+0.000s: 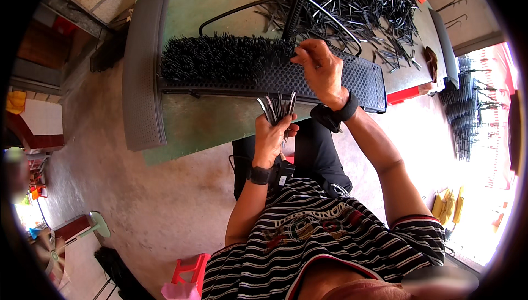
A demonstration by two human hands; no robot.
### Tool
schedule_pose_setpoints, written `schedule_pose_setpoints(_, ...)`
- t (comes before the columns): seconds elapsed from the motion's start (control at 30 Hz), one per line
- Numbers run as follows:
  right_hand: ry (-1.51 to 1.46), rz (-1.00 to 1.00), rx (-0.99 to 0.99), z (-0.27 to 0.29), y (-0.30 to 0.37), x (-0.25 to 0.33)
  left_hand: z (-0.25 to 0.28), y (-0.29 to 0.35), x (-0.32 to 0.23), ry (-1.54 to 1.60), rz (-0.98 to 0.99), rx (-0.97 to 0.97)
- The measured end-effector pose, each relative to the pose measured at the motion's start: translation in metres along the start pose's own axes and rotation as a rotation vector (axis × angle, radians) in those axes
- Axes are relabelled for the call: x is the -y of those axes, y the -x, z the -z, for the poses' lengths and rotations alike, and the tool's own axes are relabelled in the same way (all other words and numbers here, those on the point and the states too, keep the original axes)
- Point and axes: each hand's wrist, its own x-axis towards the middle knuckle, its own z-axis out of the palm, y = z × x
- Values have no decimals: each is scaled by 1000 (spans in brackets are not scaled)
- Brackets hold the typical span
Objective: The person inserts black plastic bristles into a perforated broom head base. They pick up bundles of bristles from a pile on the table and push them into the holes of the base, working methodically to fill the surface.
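A bunch of thin, dark, shiny strips (276, 107) fans upward out of my left hand (268, 141), which is closed round their lower ends just in front of the table edge. My right hand (323, 77) is over a dark perforated panel (358, 84), its thumb and fingers pinched together. Whatever sits in that pinch, if anything, is too small to make out. Dense rows of upright black strips (220, 60) cover the panel's left and middle part. On its right part the bare round holes show.
A large loose heap of similar black strips (346, 5) lies on the green table (181, 135) behind the panel. A black bent-rod frame (247, 7) rises there. Stacked grey perforated sheets (144, 74) stand at the table's left end. A red stool (190, 270) is on the floor.
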Motion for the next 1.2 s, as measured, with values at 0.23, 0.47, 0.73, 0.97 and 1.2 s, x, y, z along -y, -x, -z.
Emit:
schedule_pose_setpoints(0.23, 109, 103, 84, -4, 2, -14, -1, 4, -9, -28, -13, -19)
schedule_pose_setpoints(0.47, 456, 359, 305, -6, -6, -23, -4, 5, -14, -39, -26, -25)
schedule_pose_setpoints(0.73, -12, -246, 856, 1, -4, -4, -3, 3, -15, -26, 5, 129)
schedule_pose_setpoints(0.97, -391, -654, 478, 6, -8, 3, 2, -2, -2, -86, 28, 117)
schedule_pose_setpoints(1.2, -313, -329, 44, -3, -5, 7, 4, -1, 0, -79, 29, 86)
